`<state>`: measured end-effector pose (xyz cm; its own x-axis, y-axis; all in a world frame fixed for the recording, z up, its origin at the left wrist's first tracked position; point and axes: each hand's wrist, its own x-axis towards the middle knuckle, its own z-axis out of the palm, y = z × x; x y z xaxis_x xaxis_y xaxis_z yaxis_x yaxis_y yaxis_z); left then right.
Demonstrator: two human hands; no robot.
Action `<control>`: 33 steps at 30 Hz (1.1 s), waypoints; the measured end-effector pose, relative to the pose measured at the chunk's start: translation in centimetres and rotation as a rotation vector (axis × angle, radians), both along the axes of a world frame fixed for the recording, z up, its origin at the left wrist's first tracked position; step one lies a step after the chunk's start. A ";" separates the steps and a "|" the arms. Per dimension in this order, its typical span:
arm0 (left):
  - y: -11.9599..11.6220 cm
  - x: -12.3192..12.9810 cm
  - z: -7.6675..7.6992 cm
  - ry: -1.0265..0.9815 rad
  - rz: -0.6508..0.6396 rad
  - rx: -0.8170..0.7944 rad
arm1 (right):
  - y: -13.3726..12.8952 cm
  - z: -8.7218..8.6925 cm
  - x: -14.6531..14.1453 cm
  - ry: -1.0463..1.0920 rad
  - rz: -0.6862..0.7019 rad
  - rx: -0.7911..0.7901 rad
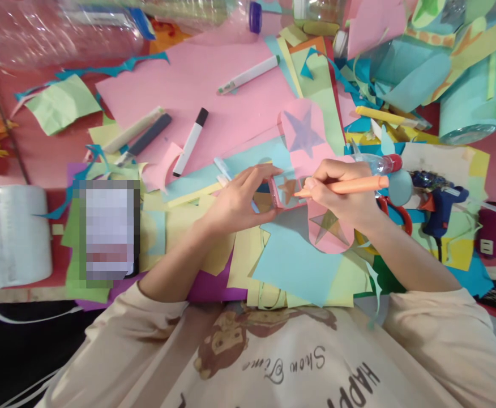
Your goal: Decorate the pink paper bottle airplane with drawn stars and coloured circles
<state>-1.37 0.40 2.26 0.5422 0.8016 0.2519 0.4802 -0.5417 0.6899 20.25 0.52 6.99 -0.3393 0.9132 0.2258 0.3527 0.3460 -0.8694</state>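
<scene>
My right hand (337,190) is closed around an orange marker (358,185), its tip at an orange star (289,191) on a small clear piece with a pink edge. Thumb and fingers of my left hand (246,198) grip that pink-edged piece (274,195) from the left. Joined or lying close to it are pink paper shapes with star cutouts, one with a purple-grey star (305,131) above and one with an olive-toned star (329,225) below. Light blue paper (299,266) lies underneath. Whether the pink shapes form one piece is partly hidden by my hands.
Several markers lie on the pink sheet (214,62), including a white one with a black cap (191,141). A blue glue gun (441,209) and red-handled scissors (401,212) are at right. A phone (110,229) lies left, plastic bottles (61,31) at the back.
</scene>
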 end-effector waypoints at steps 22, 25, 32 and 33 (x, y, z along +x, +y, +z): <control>0.0 -0.1 -0.1 -0.002 0.000 0.001 | 0.1 0.0 -0.1 -0.045 -0.003 -0.009; 0.1 -0.1 -0.2 -0.007 -0.001 0.026 | 0.1 0.0 -0.1 -0.033 -0.007 0.001; 0.1 0.0 -0.2 -0.010 -0.007 0.034 | 0.2 0.1 -0.1 -0.027 -0.017 -0.003; 0.1 0.0 -0.2 -0.005 -0.005 0.032 | 0.1 0.2 -0.1 -0.033 -0.019 -0.013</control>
